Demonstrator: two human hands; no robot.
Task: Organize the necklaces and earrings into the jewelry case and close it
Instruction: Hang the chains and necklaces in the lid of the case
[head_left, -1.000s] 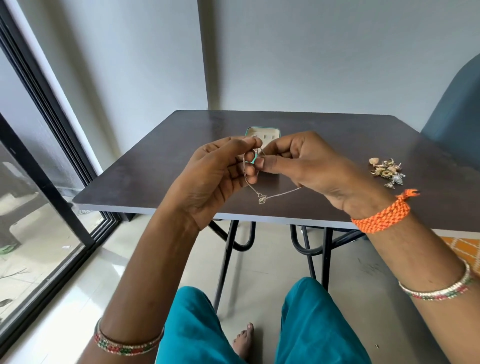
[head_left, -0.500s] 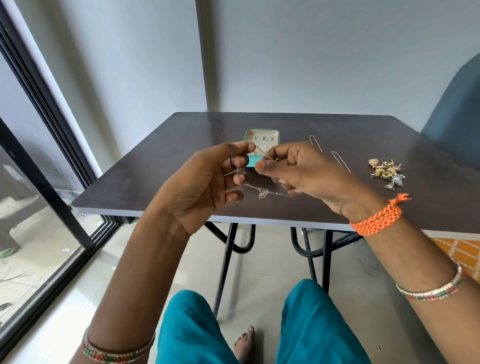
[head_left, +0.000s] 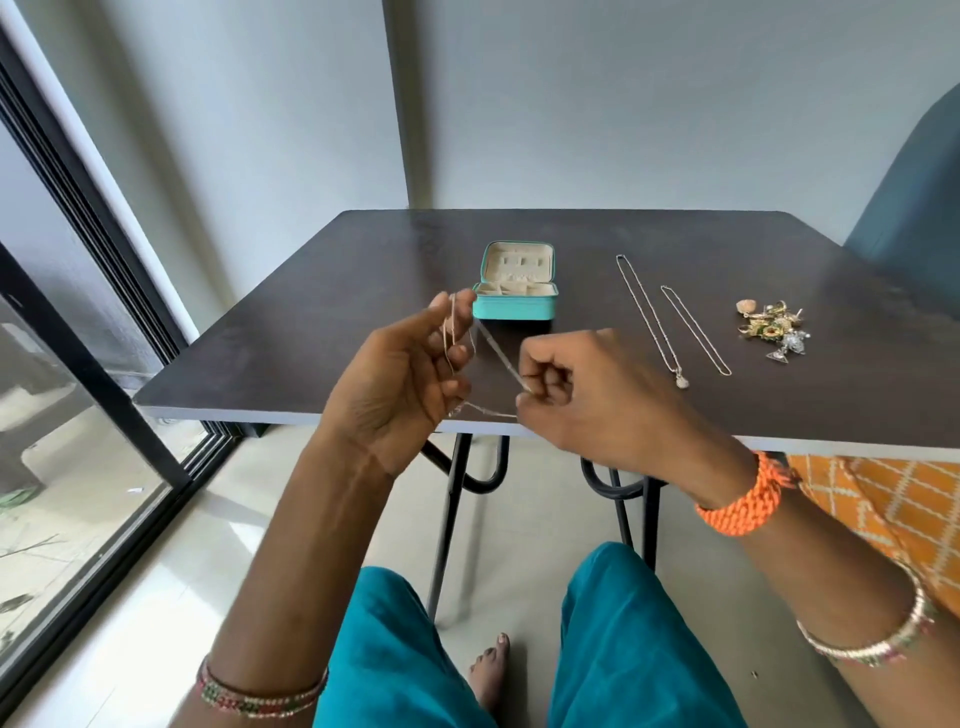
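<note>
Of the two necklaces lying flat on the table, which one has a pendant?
The longer necklace, the one nearer the jewelry case, ends in a small pendant. The shorter chain beside it, nearer the earrings, is plain.

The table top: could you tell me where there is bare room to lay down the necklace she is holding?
Bare patches: the left part of the table, left of the jewelry case; the far strip behind the case; and the gap between the case and the two necklaces. It is crowded on the right, where the earring pile sits beside the chains.
</note>
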